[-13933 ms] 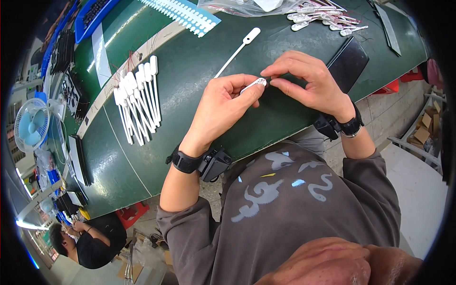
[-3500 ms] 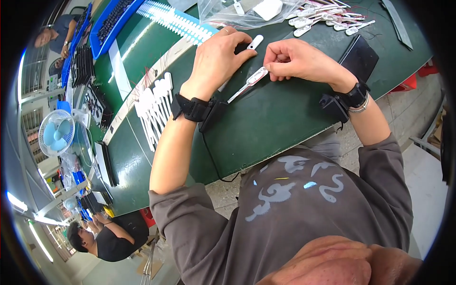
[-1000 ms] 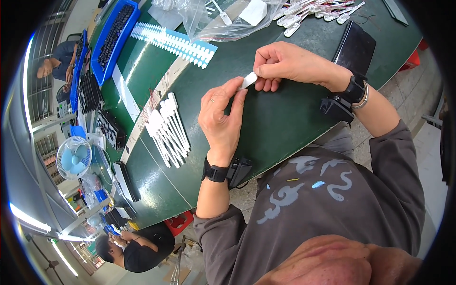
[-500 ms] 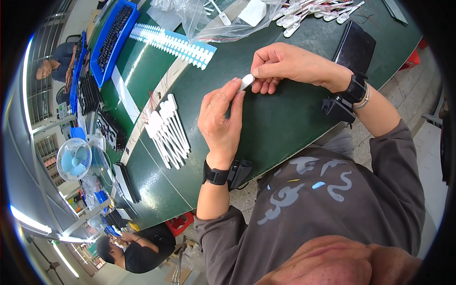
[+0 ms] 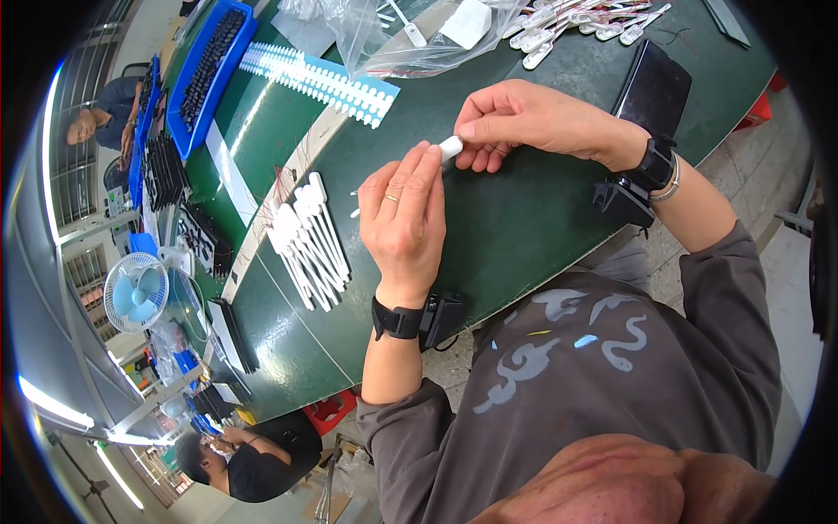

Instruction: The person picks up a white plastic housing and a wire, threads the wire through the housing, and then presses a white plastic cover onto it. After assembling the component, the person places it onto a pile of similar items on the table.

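Note:
Between my two hands is a small white plastic piece with a rounded, paddle-like head (image 5: pixel 450 148). My left hand (image 5: pixel 403 210) is closed on it, its fingers now lying together over the piece and hiding most of it. The fingertips of my right hand (image 5: pixel 532 127) pinch the far end of the head. Thin white ends poke out at the left of my left hand; I cannot tell whether they belong to the held piece. Left of my left hand, several similar white paddle-headed sticks (image 5: pixel 316 240) lie side by side on the green table (image 5: pixel 489 236).
A blue sheet of white stickers (image 5: pixel 371 98) lies beyond my hands, near a clear plastic bag (image 5: pixel 384 57). White paddles with red wires (image 5: pixel 572 22) are heaped at the back. A black phone (image 5: pixel 655 87) lies beside my right wrist. A blue tray (image 5: pixel 179 131) holds black parts.
My left hand has turned and its fingers have flattened together over the white piece, covering more of it. My right hand has shifted slightly left, still pinching the end.

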### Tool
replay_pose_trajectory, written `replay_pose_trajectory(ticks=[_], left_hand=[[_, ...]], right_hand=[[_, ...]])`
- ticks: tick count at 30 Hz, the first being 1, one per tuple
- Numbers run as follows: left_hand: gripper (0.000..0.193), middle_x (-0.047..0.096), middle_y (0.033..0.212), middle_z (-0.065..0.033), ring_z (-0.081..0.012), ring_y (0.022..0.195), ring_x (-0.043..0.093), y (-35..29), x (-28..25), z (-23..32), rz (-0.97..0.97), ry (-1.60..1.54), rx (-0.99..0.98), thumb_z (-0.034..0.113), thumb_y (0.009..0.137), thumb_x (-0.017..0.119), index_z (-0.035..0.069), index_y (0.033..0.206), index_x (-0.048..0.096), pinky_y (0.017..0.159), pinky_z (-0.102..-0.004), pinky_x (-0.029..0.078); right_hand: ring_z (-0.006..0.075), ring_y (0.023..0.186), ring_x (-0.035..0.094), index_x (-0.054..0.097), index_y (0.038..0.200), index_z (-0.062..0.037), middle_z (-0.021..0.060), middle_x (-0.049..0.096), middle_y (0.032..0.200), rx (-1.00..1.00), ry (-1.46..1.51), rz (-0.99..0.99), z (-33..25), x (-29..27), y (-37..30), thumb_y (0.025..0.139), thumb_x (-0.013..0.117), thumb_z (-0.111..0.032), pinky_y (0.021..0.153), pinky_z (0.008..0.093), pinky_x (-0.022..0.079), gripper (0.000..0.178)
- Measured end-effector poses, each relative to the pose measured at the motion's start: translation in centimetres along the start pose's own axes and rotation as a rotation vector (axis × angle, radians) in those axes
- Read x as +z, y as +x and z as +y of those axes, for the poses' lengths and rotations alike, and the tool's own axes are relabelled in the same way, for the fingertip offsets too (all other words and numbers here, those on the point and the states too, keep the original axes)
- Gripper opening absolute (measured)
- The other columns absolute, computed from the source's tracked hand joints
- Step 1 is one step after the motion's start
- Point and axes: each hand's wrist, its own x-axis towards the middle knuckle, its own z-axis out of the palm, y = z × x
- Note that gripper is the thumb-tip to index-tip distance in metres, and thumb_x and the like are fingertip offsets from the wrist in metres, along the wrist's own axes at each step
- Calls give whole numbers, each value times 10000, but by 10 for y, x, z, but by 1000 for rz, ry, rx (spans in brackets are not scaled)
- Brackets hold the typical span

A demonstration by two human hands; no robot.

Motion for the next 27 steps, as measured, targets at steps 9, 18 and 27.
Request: replay_pose_trajectory(ticks=[9,18,27], left_hand=[[318,709,1028,-51,-232,891,626,1,-2,2,-5,139,172,-14,754,757,60,1061,718,788,-360,493],[303,670,833,-61,-253,811,620,-1,-13,-1,-81,-94,-87,53,771,775,69,1065,702,807,-385,497],[207,653,761,-63,-264,752,622,-5,-12,4,-80,-181,-169,55,782,760,66,980,702,775,-376,496]], right_hand=[[93,791,633,598,1004,-1,40,673,865,-132,-315,74,-2,8,-1,933,662,-160,726,239,515,186],[178,745,633,604,987,-15,66,661,842,-480,-723,106,-3,14,-2,891,693,-117,688,277,499,166],[237,751,614,614,986,-21,85,641,843,-569,-839,90,0,15,-1,870,698,-94,659,323,478,161]])
